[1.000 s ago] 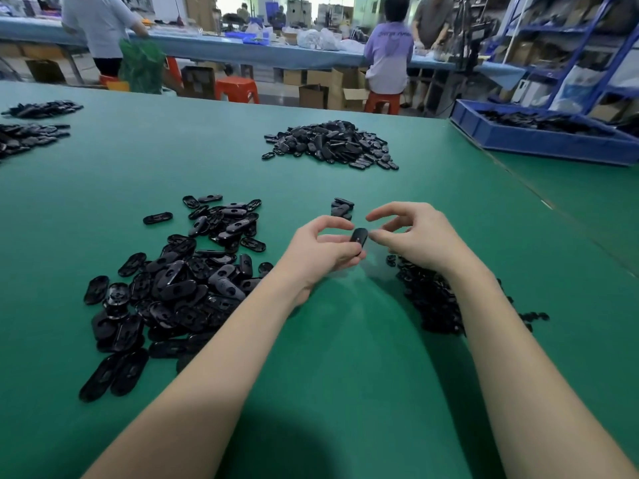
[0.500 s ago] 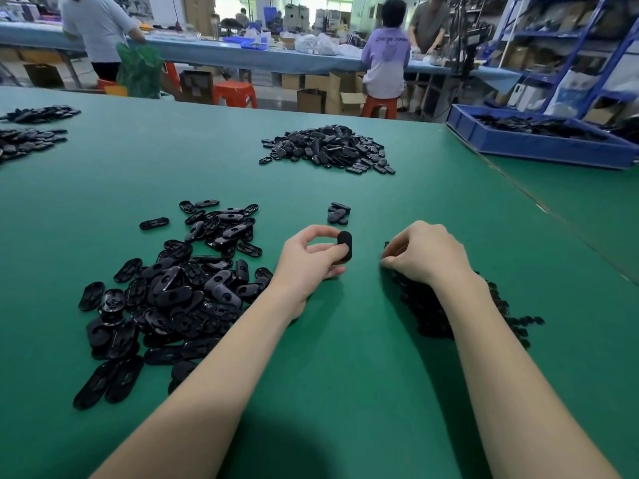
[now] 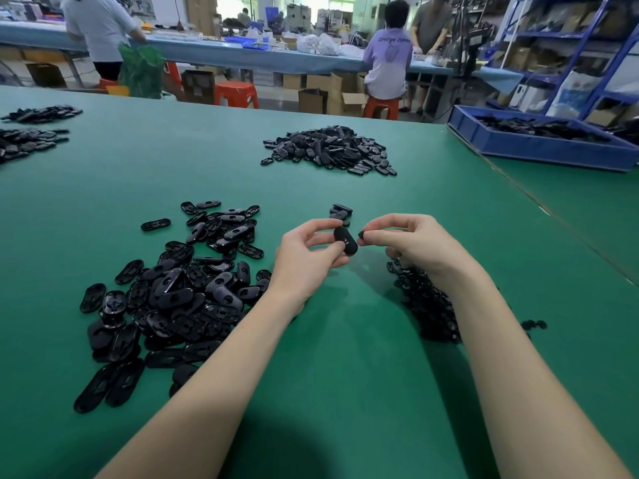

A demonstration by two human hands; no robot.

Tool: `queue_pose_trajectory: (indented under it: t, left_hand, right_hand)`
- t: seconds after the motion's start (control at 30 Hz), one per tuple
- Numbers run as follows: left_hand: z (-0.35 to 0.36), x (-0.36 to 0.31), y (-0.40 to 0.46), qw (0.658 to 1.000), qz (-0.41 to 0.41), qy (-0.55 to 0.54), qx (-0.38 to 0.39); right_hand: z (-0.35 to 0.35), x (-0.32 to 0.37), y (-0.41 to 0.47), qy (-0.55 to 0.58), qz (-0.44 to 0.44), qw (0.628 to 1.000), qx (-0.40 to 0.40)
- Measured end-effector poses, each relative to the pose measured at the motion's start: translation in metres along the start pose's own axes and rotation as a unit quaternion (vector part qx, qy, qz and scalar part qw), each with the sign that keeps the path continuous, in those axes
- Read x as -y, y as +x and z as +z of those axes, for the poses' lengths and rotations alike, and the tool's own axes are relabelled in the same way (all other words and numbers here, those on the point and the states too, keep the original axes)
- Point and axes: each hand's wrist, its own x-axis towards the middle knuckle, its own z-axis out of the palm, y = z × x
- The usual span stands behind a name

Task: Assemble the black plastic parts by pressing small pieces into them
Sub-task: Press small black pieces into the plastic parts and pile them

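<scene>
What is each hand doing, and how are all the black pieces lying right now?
left hand: holds oval part, lifted off table
oval part: tilted, pinched between fingers
right hand: pinches small piece beside the oval part
small piece: not yet pressed in
near left pile: loose, spread on green table
small-piece heap: under right wrist
blue bin: holds black parts

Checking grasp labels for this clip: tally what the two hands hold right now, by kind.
Oval black part, in left hand: 1
Small black piece, in right hand: 1
Total: 2
</scene>
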Motion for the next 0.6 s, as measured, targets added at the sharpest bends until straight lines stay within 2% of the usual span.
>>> queue_pose_trajectory:
  t: [0.6]
  left_hand:
    - [0.0007, -0.0028, -0.0026, 0.999, 0.041, -0.004, 0.026]
  right_hand:
    - [0.0034, 0.0003, 0.0022, 0.022, 0.016, 1.000, 0.007]
